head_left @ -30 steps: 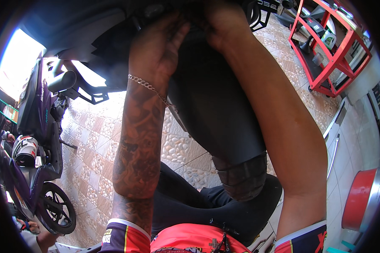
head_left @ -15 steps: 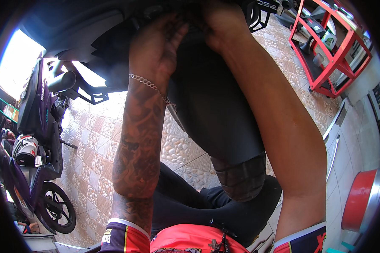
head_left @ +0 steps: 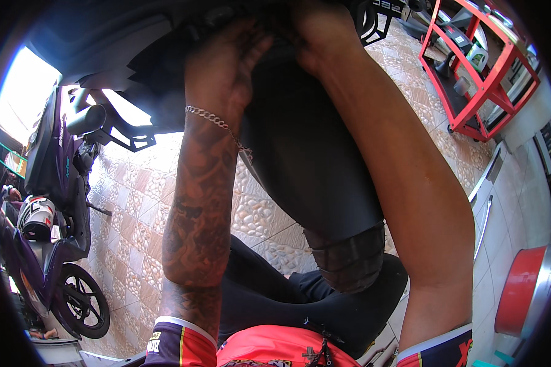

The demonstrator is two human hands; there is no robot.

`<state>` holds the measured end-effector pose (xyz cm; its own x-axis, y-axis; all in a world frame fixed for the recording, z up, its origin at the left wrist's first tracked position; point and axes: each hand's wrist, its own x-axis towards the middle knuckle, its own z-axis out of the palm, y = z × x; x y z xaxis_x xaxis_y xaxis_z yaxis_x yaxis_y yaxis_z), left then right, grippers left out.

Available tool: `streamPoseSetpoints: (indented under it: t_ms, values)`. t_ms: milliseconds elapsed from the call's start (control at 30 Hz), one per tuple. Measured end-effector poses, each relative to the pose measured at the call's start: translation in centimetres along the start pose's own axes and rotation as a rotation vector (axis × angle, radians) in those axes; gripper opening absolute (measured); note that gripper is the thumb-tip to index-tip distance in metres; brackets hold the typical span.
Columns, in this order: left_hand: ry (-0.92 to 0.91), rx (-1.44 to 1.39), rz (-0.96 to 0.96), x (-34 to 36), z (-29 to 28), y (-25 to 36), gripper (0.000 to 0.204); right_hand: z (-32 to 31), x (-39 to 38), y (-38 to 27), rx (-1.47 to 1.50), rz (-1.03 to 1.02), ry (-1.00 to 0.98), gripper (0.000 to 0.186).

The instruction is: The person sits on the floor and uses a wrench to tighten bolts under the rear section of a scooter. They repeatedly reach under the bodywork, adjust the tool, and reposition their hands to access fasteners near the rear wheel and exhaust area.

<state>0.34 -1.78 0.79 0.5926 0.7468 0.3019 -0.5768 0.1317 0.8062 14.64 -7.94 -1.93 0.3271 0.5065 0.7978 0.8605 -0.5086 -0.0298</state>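
Observation:
Both arms reach up into the shadowed underside of a motorcycle's dark front bodywork (head_left: 147,37). My left hand (head_left: 223,64) is bent inward with its fingers curled at a dark part; what they grip is lost in shadow. Opposite it, my right hand (head_left: 324,37) curls toward the same spot, its fingertips mostly hidden in the dark. Between my forearms hangs a smooth black front fender (head_left: 306,153), with a treaded tyre (head_left: 349,260) showing below it, close to my dark-trousered legs.
A purple motorcycle (head_left: 55,183) stands at the left with a white helmet (head_left: 37,214) by it. At the upper right is a red wheeled tool cart (head_left: 483,73). A round red and silver object (head_left: 523,290) lies at the right. Pebble-patterned tiles (head_left: 251,208) cover the floor.
My left hand and forearm have shifted very slightly to the left. The right hand stays at the same place under the bodywork.

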Motion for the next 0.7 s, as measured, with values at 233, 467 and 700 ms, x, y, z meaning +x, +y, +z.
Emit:
streamPoseSetpoints:
  t_ms: [233,467,700]
  values:
    - [-0.034,0.190,-0.033,-0.3,-0.3,0.6,0.032,-1.6,-0.1,-0.4,0.021,-0.039,0.058,0.019]
    - [-0.030,0.243,0.032,-0.4,-0.5,0.6,0.032,-1.6,1.0,-0.6,0.390,0.255,-0.161,0.023]
    - [-0.057,0.258,0.046,-0.5,-0.6,0.6,0.034,-1.2,0.6,-0.7,0.121,0.177,-0.166,0.028]
